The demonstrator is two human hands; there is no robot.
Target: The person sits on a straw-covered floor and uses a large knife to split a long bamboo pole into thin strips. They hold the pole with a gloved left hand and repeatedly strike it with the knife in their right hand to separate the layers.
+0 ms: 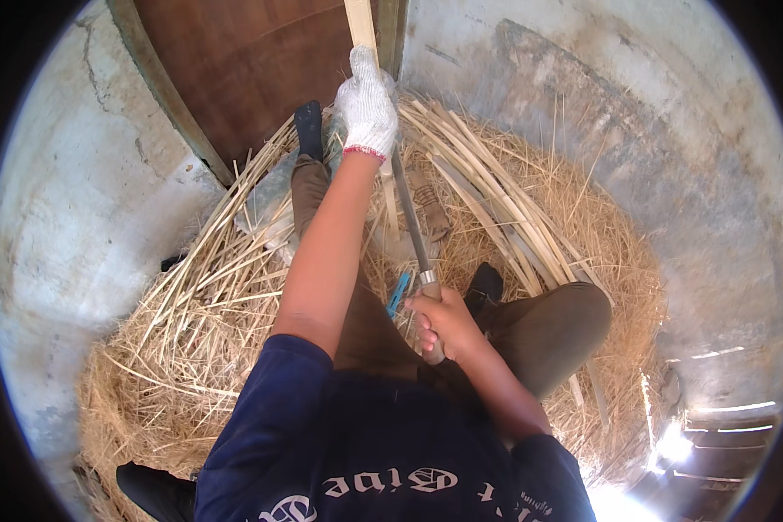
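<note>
My left hand (367,111), in a white knitted glove with a red cuff edge, is stretched far forward. Its fingers are wrapped round a pale split-bamboo strip (359,22), which sticks out beyond the thumb. Close to my body, my bare right hand (448,324) grips the wooden handle of a long knife (411,213). From a metal collar the narrow grey blade runs forward to the glove, which hides its far end. Whether the blade touches the strip cannot be made out.
Long bamboo strips (505,196) lie to the right, and more strips (209,235) on the left. Straw-like shavings (174,374) cover the floor round my legs. A blue tool (398,294) lies between my legs. A brown door (252,61) and pale wall (635,130) stand close by.
</note>
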